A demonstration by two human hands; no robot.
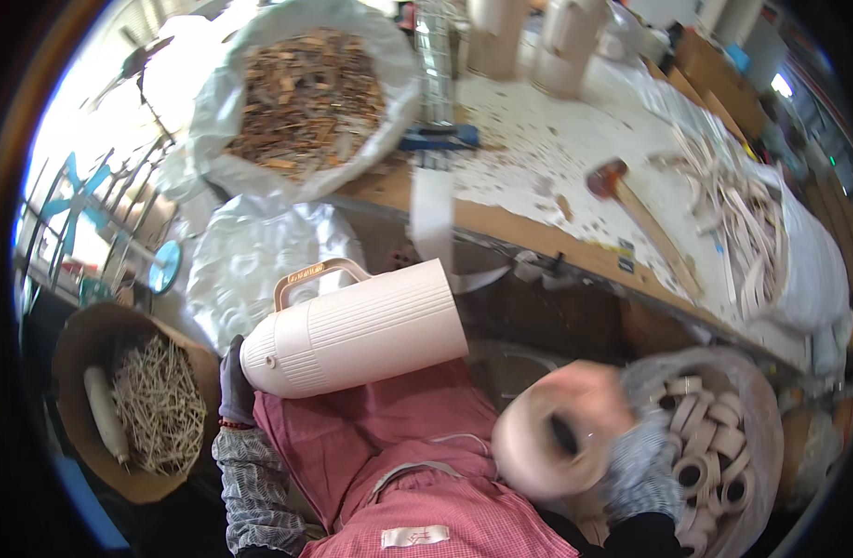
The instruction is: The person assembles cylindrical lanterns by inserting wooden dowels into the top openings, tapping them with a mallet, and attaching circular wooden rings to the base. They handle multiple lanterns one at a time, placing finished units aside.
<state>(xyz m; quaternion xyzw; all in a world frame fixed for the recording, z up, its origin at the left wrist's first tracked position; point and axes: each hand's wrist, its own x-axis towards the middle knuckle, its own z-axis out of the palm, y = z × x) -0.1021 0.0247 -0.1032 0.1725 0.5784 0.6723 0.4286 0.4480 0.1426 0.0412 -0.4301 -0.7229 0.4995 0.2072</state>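
A pale pink thermos jug shell [361,325] lies tilted across my lap, ribbed along its side, with a gold-trimmed handle [319,272] on top. My left hand [235,383], in a grey glove, grips its narrow left end; some of the fingers are hidden behind it. In my right hand [596,395], blurred by motion, is a round pale pink ring part [529,446] with a dark opening. It is apart from the shell, to its right. A pink apron [389,446] covers my lap under the shell.
At right stands a plastic bag [766,418] of similar rings. A box [78,363] of thin pale sticks is at left. Beyond are a sack [208,102] of brown chips and a workbench [510,177] bearing a mallet [645,223], pale strips [724,205] and upright shells [566,51].
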